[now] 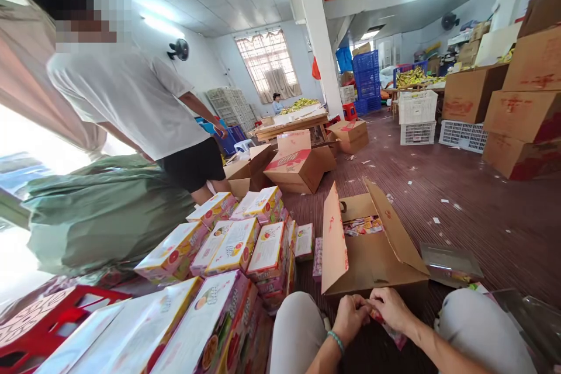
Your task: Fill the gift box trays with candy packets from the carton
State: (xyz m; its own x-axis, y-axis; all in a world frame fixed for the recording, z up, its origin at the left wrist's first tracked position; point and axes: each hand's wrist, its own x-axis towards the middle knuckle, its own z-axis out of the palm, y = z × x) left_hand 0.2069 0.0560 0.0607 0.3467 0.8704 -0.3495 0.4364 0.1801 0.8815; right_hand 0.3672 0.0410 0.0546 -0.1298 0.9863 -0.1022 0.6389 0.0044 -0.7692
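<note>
Low in front of me, between my knees, my left hand and my right hand meet with closed fingers. They pinch a small pink-and-red plastic packet, which hangs below my right hand and is partly covered by it. My left fingertips close on its upper end, though the exact grip is hidden. Just beyond my hands stands an open cardboard carton with raised flaps. Colourful small packets show inside its far end.
Stacked printed fruit boxes stand to my left, beside a red plastic crate. A clear plastic tray lies right of the carton. A person in a white shirt stands at the left. More cartons stand ahead.
</note>
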